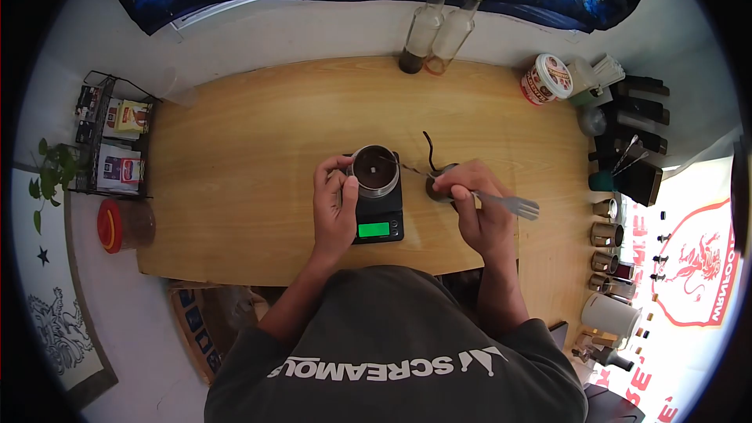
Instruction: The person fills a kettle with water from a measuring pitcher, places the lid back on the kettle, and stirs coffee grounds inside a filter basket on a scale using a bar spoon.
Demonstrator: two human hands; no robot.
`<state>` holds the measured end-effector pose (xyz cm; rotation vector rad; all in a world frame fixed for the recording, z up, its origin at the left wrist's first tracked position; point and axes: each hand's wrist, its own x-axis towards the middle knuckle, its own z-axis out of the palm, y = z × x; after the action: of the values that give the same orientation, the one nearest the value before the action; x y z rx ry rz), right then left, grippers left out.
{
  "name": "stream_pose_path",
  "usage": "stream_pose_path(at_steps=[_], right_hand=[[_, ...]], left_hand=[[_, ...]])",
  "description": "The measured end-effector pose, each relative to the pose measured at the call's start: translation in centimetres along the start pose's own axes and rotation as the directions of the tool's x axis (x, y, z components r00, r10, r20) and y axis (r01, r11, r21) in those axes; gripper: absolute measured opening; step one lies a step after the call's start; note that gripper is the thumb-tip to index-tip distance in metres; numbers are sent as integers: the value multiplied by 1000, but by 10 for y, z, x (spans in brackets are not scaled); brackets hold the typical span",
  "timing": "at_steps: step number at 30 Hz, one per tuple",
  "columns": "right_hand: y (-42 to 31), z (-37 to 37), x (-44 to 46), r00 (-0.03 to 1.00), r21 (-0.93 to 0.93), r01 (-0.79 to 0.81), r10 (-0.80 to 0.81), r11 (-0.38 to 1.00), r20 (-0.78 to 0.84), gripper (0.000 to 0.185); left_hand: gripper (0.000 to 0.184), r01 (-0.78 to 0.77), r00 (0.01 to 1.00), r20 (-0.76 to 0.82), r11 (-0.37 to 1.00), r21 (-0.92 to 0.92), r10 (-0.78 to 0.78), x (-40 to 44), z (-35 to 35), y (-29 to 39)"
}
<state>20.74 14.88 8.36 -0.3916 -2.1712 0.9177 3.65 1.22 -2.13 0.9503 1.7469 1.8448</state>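
My left hand (pixel 334 207) curls around the near-left side of a round metal cup (pixel 395 176). Dark brown contents (pixel 373 166) with a small pale spot show inside it. This cup stands on a black digital scale (pixel 381 207) with a lit green display. In my right hand (pixel 486 207), fingers pinch a bar spoon (pixel 413 168) with a twisted shaft and a fork end. The shaft slants into the cup, and its tip is hard to make out. Partly hidden beneath my right hand is a dark round object (pixel 435 190) with a thin curved black handle.
Two glass pump bottles (pixel 439 35) stand at the back of the wooden table (pixel 251 133). A white and red tub (pixel 547 80) sits at the back right, above several metal cups (pixel 605 235). At left are a wire rack (pixel 117 137) and a red-lidded jar (pixel 125 225).
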Motion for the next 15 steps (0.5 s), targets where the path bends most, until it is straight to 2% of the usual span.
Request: stream_pose_path(at_steps=[4,6,10,13,15], right_hand=[[1,6,-4,999,-26,-24,25,999,27,8],[0,9,-6,998,73,-18,14,997,65,7],[0,1,-4,999,95,26,-29,995,28,9],[-2,0,-3,999,-15,34,-34,999,9,8],[-4,4,-2,998,-35,-43,45,998,40,9]], left_hand=[[27,3,1000,-9,1000,-20,-4,-1,0,-5],[26,4,1000,-17,1000,-25,-4,-1,1,-6],[25,3,1000,-22,999,-45,-4,-1,1,-8],[25,-1,1000,-19,999,-35,0,-1,0,-8],[26,-15,1000,-16,999,-28,15,0,0,-8]])
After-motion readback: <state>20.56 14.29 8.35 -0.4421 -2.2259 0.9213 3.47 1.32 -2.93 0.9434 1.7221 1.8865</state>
